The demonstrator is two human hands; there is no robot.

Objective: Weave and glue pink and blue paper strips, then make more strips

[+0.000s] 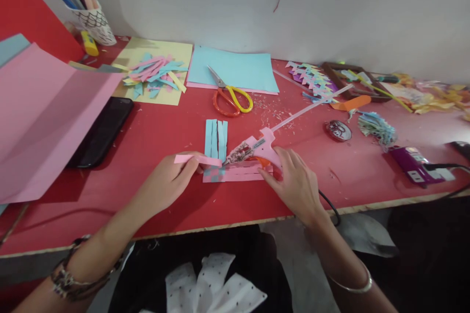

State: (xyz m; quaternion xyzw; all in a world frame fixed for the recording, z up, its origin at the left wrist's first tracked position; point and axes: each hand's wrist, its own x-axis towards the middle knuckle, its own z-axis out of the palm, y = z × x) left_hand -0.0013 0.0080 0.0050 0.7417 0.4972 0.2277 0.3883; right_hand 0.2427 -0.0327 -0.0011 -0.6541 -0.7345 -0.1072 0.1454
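My left hand (176,176) pinches a pink paper strip (200,160) between thumb and finger, just over the woven paper. My right hand (295,181) is wrapped round the handle of a pink hot glue gun (270,149), whose long clear glue stick (312,107) sticks out behind. The gun's nozzle points left and down, close to the strip's right end; whether it touches cannot be told. Under them, pink strips (246,172) run sideways and blue strips (212,137) run away from me. They cross in a small checkered weave (214,175) at the left.
Behind lie scissors (227,95) with red and yellow handles, blue sheets (231,68) and a pile of cut strips (156,73). A phone (105,132) lies left, partly under pink sheets (47,117). At right are a round tin-like object (338,130) and a purple power strip (414,164).
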